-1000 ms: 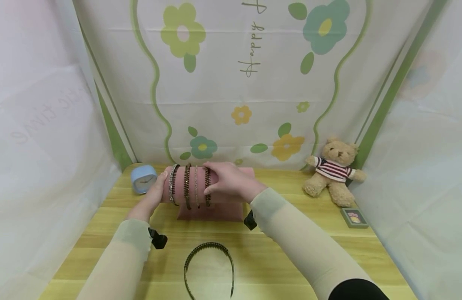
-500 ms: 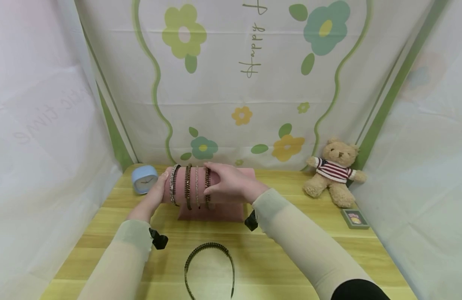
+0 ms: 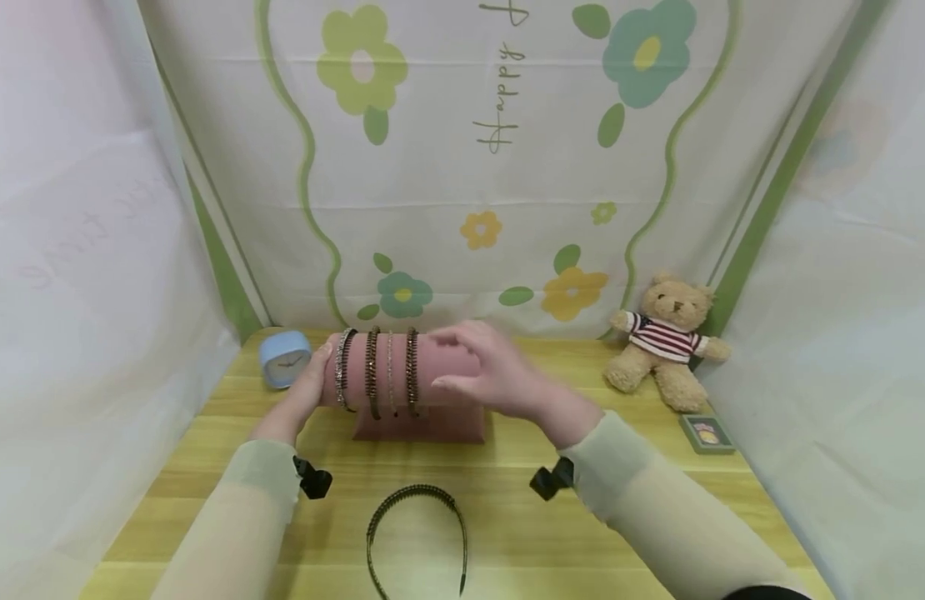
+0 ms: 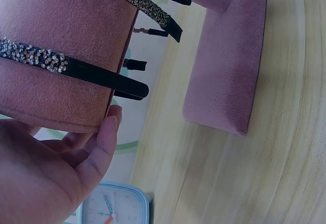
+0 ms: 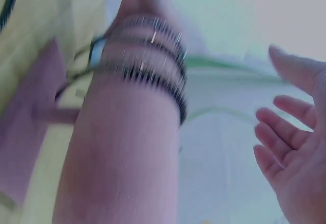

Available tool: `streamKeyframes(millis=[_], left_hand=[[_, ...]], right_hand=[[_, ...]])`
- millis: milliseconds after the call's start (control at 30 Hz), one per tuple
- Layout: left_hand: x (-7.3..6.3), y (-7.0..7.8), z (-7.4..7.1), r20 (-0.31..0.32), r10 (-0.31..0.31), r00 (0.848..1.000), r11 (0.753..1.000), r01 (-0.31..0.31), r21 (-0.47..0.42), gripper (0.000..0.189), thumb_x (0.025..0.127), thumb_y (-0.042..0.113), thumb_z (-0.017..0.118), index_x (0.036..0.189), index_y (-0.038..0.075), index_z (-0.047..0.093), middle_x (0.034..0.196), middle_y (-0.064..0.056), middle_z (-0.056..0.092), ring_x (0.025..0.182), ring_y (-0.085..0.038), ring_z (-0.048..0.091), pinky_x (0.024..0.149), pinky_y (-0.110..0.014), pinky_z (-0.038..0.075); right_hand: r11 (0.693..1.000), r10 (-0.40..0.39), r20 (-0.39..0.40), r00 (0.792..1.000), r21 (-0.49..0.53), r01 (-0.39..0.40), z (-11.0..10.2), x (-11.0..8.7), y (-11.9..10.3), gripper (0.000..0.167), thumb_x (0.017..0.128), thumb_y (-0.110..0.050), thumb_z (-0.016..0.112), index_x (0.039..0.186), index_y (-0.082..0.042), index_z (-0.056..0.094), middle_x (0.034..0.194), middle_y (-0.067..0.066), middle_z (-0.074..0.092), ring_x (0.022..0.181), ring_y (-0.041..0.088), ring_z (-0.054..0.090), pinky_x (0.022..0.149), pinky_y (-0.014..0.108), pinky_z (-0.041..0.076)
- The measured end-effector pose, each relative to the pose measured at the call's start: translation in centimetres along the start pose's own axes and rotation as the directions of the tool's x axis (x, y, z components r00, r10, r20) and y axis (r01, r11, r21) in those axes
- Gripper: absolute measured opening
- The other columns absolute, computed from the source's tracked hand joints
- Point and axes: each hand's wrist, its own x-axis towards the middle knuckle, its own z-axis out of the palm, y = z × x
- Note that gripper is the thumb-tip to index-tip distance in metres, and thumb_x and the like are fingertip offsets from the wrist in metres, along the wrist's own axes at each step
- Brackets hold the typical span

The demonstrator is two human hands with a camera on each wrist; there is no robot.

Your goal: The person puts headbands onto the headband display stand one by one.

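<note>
A pink velvet headband stand has a horizontal roll on a flat base. Several headbands sit side by side around the roll, from a silver rhinestone headband at the left end to a dark beaded headband nearest the middle. My left hand grips the roll's left end, fingertips at its edge in the left wrist view. Off the roll's right part, my right hand has its fingers parted and holds nothing; the right wrist view shows the hand apart from the roll.
Another dark headband lies on the wooden table in front of the stand. A blue clock stands at the back left. A teddy bear and a small framed box are at the right. Fabric walls enclose the table.
My right hand has let go of the dark beaded headband nearest the middle and moved right, away from it. The left hand keeps its hold on the roll's end.
</note>
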Motion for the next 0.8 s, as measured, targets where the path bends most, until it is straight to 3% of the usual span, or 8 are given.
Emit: streamKeyframes(millis=[100,167,233,333,400,500,600,800], left_hand=[[0.0,0.0,-0.2,0.003,-0.002,1.0,1.0,0.002,0.005,0.1,0.089,0.082,0.015,0.16,0.011,0.004,0.163,-0.019,0.005,0.147,-0.04,0.007,0.116,-0.057,0.006],[0.0,0.1,-0.3,0.006,-0.001,1.0,1.0,0.001,0.007,0.1,0.089,0.082,0.015,0.16,0.011,0.004,0.163,-0.019,0.004,0.147,-0.04,0.007,0.116,-0.057,0.006],[0.0,0.1,-0.4,0.01,0.002,1.0,1.0,-0.002,0.013,0.102,0.089,0.082,0.014,0.159,0.01,0.003,0.163,-0.019,0.003,0.147,-0.04,0.006,0.116,-0.057,0.006],[-0.1,0.1,-0.4,0.014,0.005,1.0,1.0,-0.006,0.018,0.102,0.089,0.083,0.013,0.159,0.011,0.001,0.163,-0.019,0.001,0.147,-0.04,0.004,0.115,-0.058,0.005],[-0.1,0.1,-0.3,0.016,0.003,1.0,1.0,-0.003,0.007,0.1,0.089,0.083,0.014,0.16,0.013,0.001,0.163,-0.018,0.001,0.147,-0.04,0.004,0.115,-0.058,0.005],[-0.1,0.1,-0.2,0.02,-0.01,1.0,1.0,0.01,-0.009,0.098,0.089,0.083,0.016,0.16,0.017,0.001,0.164,-0.017,0.001,0.147,-0.04,0.004,0.114,-0.06,0.003],[0.0,0.0,-0.1,0.016,-0.016,1.0,1.0,0.016,-0.013,0.099,0.089,0.083,0.016,0.16,0.017,0.001,0.164,-0.017,0.001,0.147,-0.039,0.005,0.115,-0.059,0.003],[-0.1,-0.1,0.0,0.015,0.014,1.0,1.0,-0.015,0.005,0.099,0.09,0.082,0.015,0.16,0.013,0.002,0.163,-0.018,0.002,0.147,-0.039,0.005,0.115,-0.058,0.005]], right_hand=[[0.997,-0.045,0.116,0.992,0.062,0.038,0.9,-1.5,-1.6,0.033,0.085,-0.014,0.079,0.115,-0.007,0.066,0.102,-0.002,0.066,0.091,0.009,0.06,0.08,0.03,0.053],[0.998,-0.029,0.233,0.972,0.06,0.015,2.1,-2.4,-1.9,0.026,0.087,-0.014,0.078,0.11,-0.01,0.066,0.091,-0.009,0.063,0.081,0.005,0.059,0.072,0.023,0.052],[0.999,0.035,0.34,0.94,-0.016,-0.031,3.8,-3.4,-1.6,0.026,0.088,-0.019,0.077,0.111,-0.013,0.066,0.085,-0.014,0.059,0.074,0.001,0.056,0.067,0.017,0.049],[0.984,0.144,0.411,0.9,-0.154,-0.087,7.0,-4.9,-0.1,0.029,0.087,-0.025,0.078,0.111,-0.016,0.065,0.078,-0.015,0.054,0.068,0.0,0.051,0.062,0.017,0.044],[0.963,0.228,0.42,0.879,-0.229,-0.14,9.0,-5.9,1.2,0.03,0.087,-0.028,0.078,0.111,-0.016,0.065,0.077,-0.013,0.053,0.067,0.002,0.049,0.06,0.019,0.043],[0.927,0.325,0.377,0.867,-0.31,-0.212,11.3,-7.0,2.7,0.034,0.085,-0.032,0.08,0.109,-0.016,0.063,0.078,-0.011,0.052,0.067,0.004,0.049,0.059,0.022,0.043],[0.9,0.369,0.311,0.876,-0.353,-0.254,13.0,-7.7,3.9,0.039,0.081,-0.037,0.082,0.107,-0.015,0.062,0.082,-0.01,0.052,0.069,0.004,0.049,0.06,0.023,0.045],[0.889,0.395,0.266,0.879,-0.353,-0.293,15.0,-8.3,5.0,0.04,0.08,-0.035,0.083,0.105,-0.013,0.061,0.087,-0.008,0.053,0.071,0.005,0.051,0.065,0.024,0.048]])
